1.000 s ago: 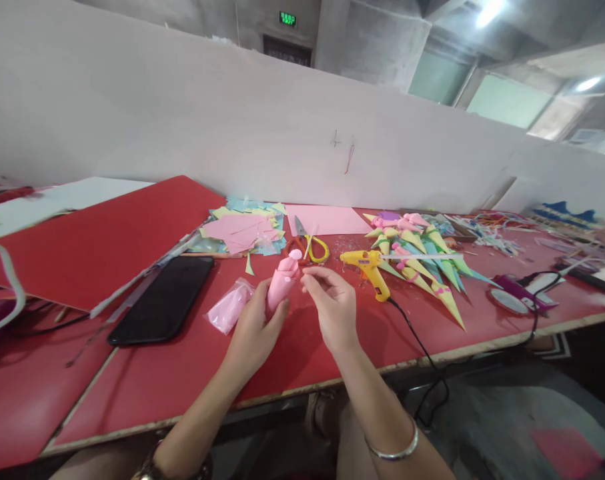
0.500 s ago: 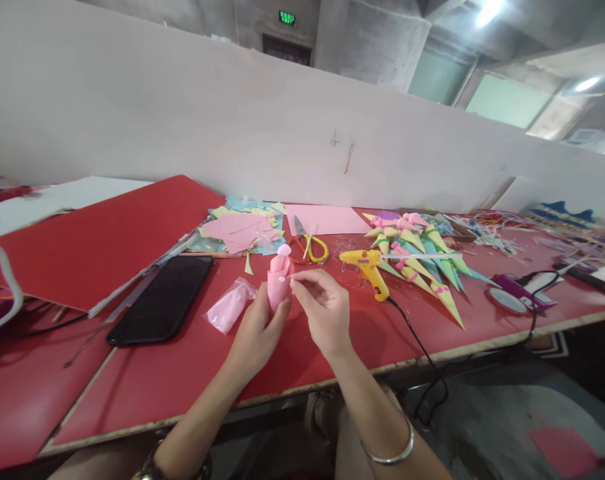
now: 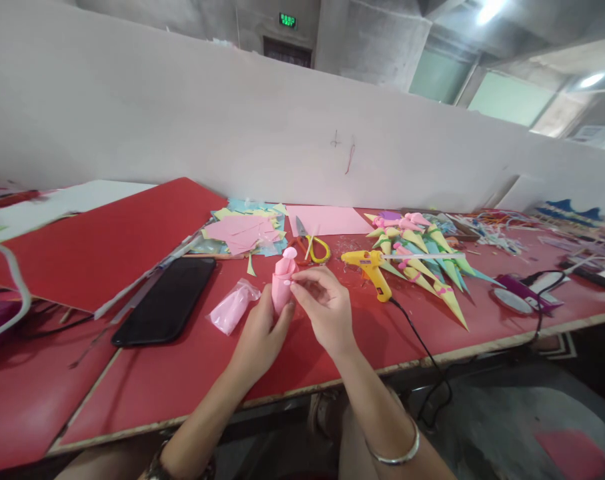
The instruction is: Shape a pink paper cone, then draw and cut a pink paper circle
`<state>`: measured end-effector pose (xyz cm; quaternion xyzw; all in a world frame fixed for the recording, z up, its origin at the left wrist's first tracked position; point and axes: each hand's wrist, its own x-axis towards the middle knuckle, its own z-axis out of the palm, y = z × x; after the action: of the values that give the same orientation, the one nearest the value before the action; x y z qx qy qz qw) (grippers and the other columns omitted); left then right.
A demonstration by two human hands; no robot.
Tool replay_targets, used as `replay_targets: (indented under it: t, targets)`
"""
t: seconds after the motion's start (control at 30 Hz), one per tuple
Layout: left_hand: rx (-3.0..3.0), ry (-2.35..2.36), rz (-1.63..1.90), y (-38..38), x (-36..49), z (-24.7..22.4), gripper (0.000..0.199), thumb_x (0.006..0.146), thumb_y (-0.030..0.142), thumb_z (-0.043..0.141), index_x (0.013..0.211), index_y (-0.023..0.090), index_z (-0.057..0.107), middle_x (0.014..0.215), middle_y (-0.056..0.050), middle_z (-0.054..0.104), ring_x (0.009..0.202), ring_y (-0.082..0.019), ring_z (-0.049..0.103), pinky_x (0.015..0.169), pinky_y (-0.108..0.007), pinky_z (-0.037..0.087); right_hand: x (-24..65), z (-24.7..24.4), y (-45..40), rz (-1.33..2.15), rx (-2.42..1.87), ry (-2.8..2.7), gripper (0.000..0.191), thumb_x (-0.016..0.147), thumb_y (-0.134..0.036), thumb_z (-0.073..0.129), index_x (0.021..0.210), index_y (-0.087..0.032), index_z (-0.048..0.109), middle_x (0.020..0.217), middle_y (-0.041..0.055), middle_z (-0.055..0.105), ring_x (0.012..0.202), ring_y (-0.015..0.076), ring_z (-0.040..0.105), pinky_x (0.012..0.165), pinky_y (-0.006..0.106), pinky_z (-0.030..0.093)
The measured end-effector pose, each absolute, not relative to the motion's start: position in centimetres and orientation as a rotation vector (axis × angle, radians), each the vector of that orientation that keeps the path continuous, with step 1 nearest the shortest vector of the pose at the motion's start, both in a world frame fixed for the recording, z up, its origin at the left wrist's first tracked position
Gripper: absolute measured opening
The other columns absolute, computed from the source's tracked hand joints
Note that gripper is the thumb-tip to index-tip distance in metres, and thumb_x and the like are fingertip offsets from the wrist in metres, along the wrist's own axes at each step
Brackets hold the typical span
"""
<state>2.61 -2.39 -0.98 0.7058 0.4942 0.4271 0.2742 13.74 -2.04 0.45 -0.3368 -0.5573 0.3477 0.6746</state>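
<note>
My left hand (image 3: 263,328) is closed around a small pink rolled-paper piece (image 3: 281,293), held upright over the red table. Rounded pink bits stand out of its top. My right hand (image 3: 325,301) pinches at the upper right side of this piece, thumb and forefinger together beside a pale pink oval bit. Whether the fingertips hold that bit or press it on, I cannot tell. Left of my hands lies a clear plastic bag (image 3: 232,307) with pink contents. A yellow glue gun (image 3: 371,267) with a glue stick in its back lies to the right.
A black phone (image 3: 167,300) and a red sheet (image 3: 117,247) lie on the left. Scissors (image 3: 316,249), pink paper scraps (image 3: 239,232) and a pink sheet (image 3: 327,219) lie at the back. Paper cones (image 3: 427,247) are heaped right. The glue gun's cord (image 3: 427,353) hangs over the table edge (image 3: 302,393).
The view has shifted slightly, so everything sits a little further right. Both hands keep the same hold on the pink paper piece.
</note>
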Motion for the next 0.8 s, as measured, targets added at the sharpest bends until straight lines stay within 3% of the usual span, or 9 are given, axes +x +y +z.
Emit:
replay_targets:
  t: [0.2,0.33,0.8]
  targets:
    - [1.897,1.331,1.143,-2.46,2.56,-0.87,0.019,0.082,0.032,0.036,0.091,0.018,0.046,0.072,0.000,0.057,0.078,-0.019,0.057,0.063,-0.028,0.044,14.04,0.54,-2.02,0.817,-0.704,-1.290,0.014,0.076,-0.016,0.057,0.083,-0.022,0.068,0.086,0.0030,0.057,0.083,0.0144,0.057,0.075,0.027,0.049]
    - [1.927,1.375,1.119,-2.50,2.51,-1.00,0.019,0.082,0.032,0.037,0.090,0.018,0.047,0.064,0.001,0.054,0.073,-0.019,0.057,0.062,-0.029,0.044,14.06,0.49,-1.99,0.814,-0.717,-1.272,0.010,0.075,-0.015,0.058,0.079,-0.021,0.065,0.082,0.0018,0.056,0.079,0.0134,0.056,0.072,0.026,0.048]
    - [1.975,1.376,1.094,-2.44,2.38,-1.03,0.025,0.083,0.033,0.036,0.100,0.016,0.044,0.063,0.002,0.054,0.066,-0.019,0.057,0.058,-0.028,0.042,14.11,0.33,-1.79,0.836,-0.684,-1.282,0.006,0.075,-0.016,0.055,0.078,-0.019,0.060,0.078,0.0008,0.053,0.074,0.0121,0.053,0.068,0.024,0.044]
